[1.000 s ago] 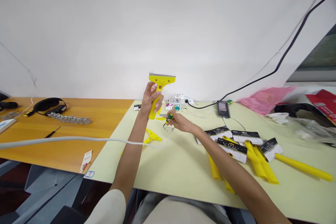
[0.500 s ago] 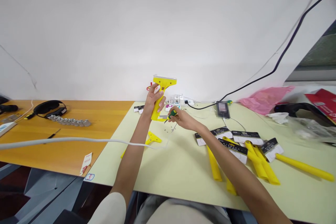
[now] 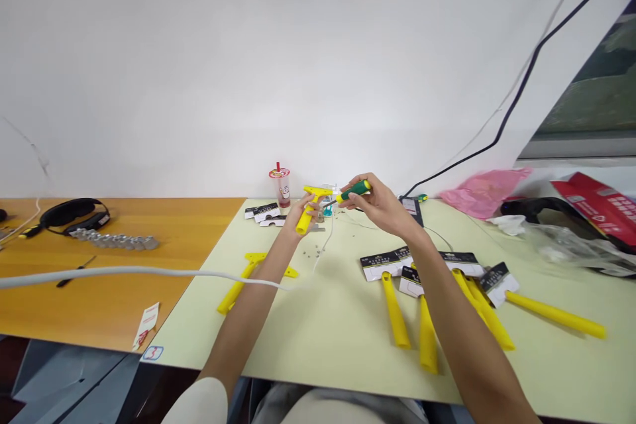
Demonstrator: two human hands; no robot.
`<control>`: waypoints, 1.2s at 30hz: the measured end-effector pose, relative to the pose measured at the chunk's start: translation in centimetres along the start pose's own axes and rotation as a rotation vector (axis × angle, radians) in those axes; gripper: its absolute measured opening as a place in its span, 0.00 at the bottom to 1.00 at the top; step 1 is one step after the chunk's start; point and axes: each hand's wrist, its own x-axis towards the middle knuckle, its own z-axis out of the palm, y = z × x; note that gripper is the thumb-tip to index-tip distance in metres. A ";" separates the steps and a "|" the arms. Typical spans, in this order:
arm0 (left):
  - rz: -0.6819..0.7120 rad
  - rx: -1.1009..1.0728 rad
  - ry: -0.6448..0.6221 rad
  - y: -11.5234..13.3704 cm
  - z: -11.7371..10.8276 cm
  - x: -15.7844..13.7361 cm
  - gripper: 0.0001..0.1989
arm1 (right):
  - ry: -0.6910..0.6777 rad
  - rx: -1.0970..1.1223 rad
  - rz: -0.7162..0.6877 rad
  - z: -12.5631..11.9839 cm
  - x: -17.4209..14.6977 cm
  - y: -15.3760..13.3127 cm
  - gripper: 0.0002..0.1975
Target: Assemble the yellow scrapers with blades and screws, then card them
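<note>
My left hand (image 3: 300, 211) is closed around a yellow scraper (image 3: 306, 214), with its wide head up. In my right hand (image 3: 380, 205) is a screwdriver (image 3: 355, 191) with a green and yellow handle, its shaft pointing left toward the scraper's head. Whether the tip touches the scraper I cannot tell. Another yellow scraper (image 3: 236, 288) lies on the pale table, partly hidden by my left forearm. Several small screws (image 3: 313, 252) are scattered on the table below my hands.
Several yellow handles (image 3: 396, 315) with black and white cards (image 3: 380, 265) lie at the right. A drink cup (image 3: 281, 187) stands by the wall. A pink bag (image 3: 484, 193) sits at the back right. A white cable (image 3: 199, 271) crosses in front; headphones (image 3: 74, 214) lie left.
The scraper has come down and its head has turned away from a face-on view. My right hand has risen, with the screwdriver now pointing left at the head. The view has shifted slightly.
</note>
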 end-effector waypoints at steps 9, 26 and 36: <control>-0.159 0.052 -0.119 -3.6 0.9 -0.4 0.18 | 0.164 0.003 -0.036 -0.9 0.2 0.0 0.24; -0.118 -0.028 -0.004 -4.3 0.0 0.2 0.18 | 0.228 -0.260 0.174 -4.5 -0.1 0.6 0.17; -0.124 -0.006 0.050 -4.1 0.8 -0.1 0.19 | -0.004 -0.833 0.522 -10.2 -1.2 3.1 0.10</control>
